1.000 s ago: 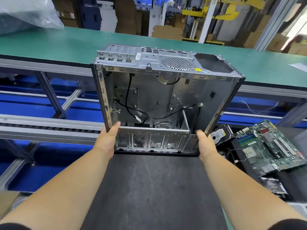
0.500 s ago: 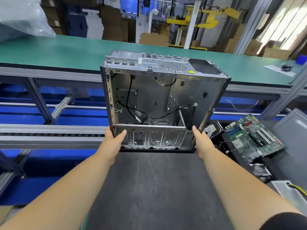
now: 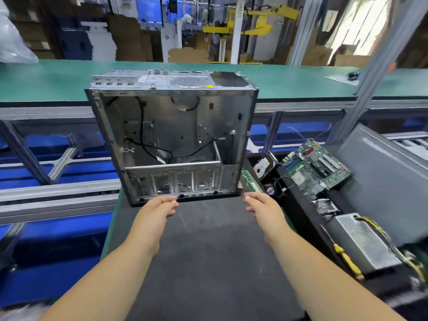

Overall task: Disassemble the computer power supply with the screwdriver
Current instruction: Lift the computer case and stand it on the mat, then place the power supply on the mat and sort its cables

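Hands (image 3: 159, 206) empty; silver power supply (image 3: 367, 243) lies flat.

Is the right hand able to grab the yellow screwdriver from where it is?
Probably yes. The right hand is empty, and the screwdriver lies uncovered on the same side, beside the silver power supply, with nothing between them.

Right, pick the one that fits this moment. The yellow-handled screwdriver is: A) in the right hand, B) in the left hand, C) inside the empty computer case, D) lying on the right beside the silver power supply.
D: the yellow-handled screwdriver lies beside the silver power supply, while the left hand and right hand are open and empty.
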A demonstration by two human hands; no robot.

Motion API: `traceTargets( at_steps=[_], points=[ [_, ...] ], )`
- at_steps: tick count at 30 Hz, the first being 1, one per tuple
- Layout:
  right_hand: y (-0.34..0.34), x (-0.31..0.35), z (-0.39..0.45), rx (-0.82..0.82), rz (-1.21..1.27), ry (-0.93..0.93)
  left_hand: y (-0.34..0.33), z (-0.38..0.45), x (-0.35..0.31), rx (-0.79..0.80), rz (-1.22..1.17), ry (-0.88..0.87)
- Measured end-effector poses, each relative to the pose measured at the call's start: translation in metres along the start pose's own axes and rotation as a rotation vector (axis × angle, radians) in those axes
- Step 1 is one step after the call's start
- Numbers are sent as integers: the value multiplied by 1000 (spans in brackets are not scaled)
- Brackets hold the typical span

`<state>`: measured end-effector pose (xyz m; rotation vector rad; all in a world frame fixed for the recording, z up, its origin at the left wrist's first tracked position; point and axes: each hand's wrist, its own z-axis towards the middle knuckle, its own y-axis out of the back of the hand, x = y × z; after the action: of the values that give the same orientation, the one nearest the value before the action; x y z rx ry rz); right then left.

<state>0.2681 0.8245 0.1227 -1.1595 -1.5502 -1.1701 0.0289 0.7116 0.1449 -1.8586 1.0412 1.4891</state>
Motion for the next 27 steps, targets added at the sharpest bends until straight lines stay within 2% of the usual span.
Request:
traceTargets(
  at_steps=[5, 9, 13, 16, 19, 23, 27],
  points=[
    [82, -3, -14, -57, -92, 96, -75, -39, 3, 119, 66, -21],
    [153, -12, -17, -83, -229, 82, -142, -65, 7, 198, 90, -14],
    [217, -25, -15, -190, -410, 90, -201, -89, 14, 259, 125, -12],
    [261, -35, -9, -265, -727, 125, -239, -104, 20, 284, 146, -10],
    [293, -44, -1, -284, -1123, 14, -268, -118, 24, 305, 169, -4],
    [312, -62, 13, -149, -1241, -196, -292, -130, 27, 273, 176, 11],
    [314, -80, 29, -29, -1220, -275, -304, -137, 27, 227, 187, 24]
  ],
)
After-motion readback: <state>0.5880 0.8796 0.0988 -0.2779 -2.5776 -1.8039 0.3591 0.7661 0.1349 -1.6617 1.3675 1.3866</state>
